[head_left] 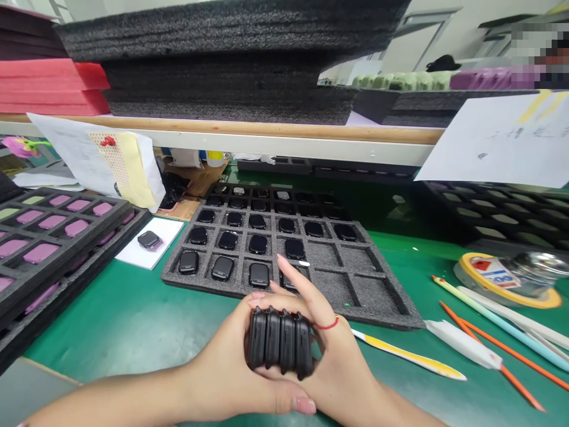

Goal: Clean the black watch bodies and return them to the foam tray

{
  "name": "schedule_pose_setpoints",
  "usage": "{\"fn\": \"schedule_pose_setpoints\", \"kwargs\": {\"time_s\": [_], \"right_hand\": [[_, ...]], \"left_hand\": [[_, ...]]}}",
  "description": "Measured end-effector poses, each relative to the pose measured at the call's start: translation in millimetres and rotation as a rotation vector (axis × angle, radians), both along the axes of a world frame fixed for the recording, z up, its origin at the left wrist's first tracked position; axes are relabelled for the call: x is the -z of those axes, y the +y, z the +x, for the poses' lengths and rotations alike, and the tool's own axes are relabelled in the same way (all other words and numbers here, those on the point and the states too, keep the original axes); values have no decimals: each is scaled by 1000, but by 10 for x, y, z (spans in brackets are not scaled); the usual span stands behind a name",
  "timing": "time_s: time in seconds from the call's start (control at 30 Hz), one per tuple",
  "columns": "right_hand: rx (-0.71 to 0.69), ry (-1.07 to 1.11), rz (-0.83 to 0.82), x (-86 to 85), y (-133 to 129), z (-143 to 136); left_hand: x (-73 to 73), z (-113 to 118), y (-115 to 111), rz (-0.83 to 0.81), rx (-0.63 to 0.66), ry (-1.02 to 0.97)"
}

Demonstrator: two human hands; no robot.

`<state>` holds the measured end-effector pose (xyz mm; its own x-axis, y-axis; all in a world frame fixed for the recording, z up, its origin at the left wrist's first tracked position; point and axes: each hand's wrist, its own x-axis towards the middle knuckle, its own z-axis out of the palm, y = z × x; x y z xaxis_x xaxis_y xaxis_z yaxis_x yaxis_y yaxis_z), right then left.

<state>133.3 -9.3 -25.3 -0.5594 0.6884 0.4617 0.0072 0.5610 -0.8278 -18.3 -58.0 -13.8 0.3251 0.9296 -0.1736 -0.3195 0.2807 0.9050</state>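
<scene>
At six o'clock in the head view, the left hand (pixel 235 365) and right hand (pixel 340 362) cup a row of four black cases (pixel 281 342), set side by side above the counter (pixel 186 326). The left forearm enters from eight o'clock; its hand curls around the row's left side, thumb laid across below and fingers arched over the top. The right forearm comes from five o'clock, palm against the row's right side, with one finger stretched out toward eleven o'clock, over the near edge of the foam tray (pixel 326 255). A red band (pixel 328 324) circles that finger's base. The tray, at twelve o'clock from the hands, bears rows of black watch-like pieces (pixel 259 274). At nine o'clock, a black device (pixel 149 239) rests on a white card (pixel 137 256).
</scene>
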Motion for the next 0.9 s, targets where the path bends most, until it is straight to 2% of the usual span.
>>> {"fn": "schedule_pose_setpoints", "kwargs": {"time_s": [0.2, 0.33, 0.9], "right_hand": [[9, -31, 84, 15, 18, 31], [1, -73, 162, 27, 24, 61], [-25, -37, 140, 62, 12, 92]], "left_hand": [[5, -41, 28, 103, 1, 13], [6, -52, 40, 92, -32, 61], [-11, -3, 32, 112, -32, 44]]}}
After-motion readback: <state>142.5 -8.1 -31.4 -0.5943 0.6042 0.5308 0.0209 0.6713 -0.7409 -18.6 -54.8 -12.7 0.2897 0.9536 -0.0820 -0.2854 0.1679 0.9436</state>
